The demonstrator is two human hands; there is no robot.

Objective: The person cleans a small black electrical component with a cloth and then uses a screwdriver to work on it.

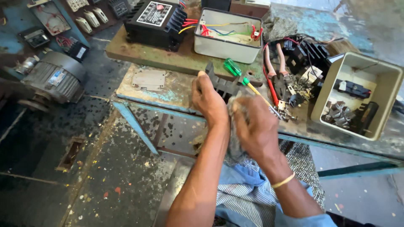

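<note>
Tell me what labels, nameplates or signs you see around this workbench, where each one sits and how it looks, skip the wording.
Black rectangular label with white edging and a small red mark: on top of the black ribbed plastic box, bench rear, upper middle.
Small pale blue and white sticker: on the side of the grey ribbed electric motor, on the floor at left.
No screens or packages visible.

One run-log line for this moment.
left hand: holds black finned part | right hand: presses grey cloth | bench: green-handled screwdriver
</note>
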